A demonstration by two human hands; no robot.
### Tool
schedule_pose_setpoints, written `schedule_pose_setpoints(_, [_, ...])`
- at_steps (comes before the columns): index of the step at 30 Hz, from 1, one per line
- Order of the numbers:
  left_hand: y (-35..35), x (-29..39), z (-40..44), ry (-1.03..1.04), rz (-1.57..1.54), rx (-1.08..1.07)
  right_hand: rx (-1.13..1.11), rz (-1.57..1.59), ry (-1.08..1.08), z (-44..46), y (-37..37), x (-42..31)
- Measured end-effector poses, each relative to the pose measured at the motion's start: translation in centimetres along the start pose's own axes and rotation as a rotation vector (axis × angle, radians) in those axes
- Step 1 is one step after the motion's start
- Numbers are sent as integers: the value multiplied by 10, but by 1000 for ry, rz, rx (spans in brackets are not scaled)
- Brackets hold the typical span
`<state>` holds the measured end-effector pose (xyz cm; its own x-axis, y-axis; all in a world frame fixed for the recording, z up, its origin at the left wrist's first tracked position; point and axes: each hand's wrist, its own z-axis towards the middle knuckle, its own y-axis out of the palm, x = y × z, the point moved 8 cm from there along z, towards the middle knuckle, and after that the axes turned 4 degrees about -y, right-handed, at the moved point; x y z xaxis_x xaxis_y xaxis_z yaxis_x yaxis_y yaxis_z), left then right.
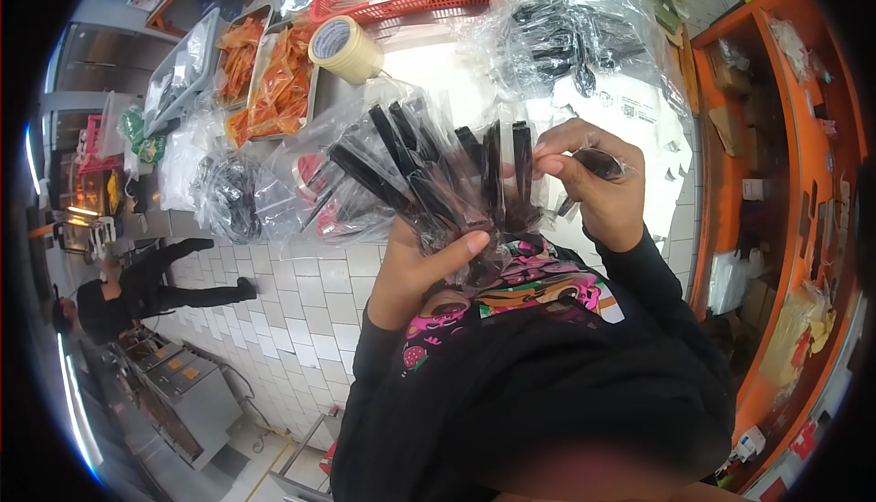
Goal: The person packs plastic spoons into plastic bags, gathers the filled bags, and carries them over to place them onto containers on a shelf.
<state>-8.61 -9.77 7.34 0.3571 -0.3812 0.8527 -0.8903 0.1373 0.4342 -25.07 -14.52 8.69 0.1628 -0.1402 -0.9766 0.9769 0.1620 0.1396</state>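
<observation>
My left hand (422,269) is closed around a bundle of black plastic cutlery packs (433,169) in clear wrappers, their black ends fanned upward. With thumb and fingertips, my right hand (604,187) pinches the edge of a wrapped pack at the bundle's right side. Another wrapped black piece (599,164), rounded like a spoon bowl, is tucked in the right palm. Behind the bundle lies an open clear bag (292,187) with red and dark shapes showing through.
Masking tape rolls (347,50) stand on the table behind my hands, near a red basket (411,0) of packets and trays of orange packets (281,82). A large clear bag of black pieces (575,32) lies back right. Orange shelving (762,228) stands right; a person (146,283) is at left.
</observation>
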Motion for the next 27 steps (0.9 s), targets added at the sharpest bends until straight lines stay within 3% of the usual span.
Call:
schedule_pose_setpoints(6, [-8, -8, -4, -64, 84, 16, -7, 78, 40, -5, -1, -2])
schedule_pose_setpoints(15, [-5, -2, -6, -27, -102, 78, -21, 249, 31, -8, -1, 2])
schedule_pose_setpoints(27, [-25, -13, -12, -41, 129, 216, -24, 305, 44, -9, -4, 2])
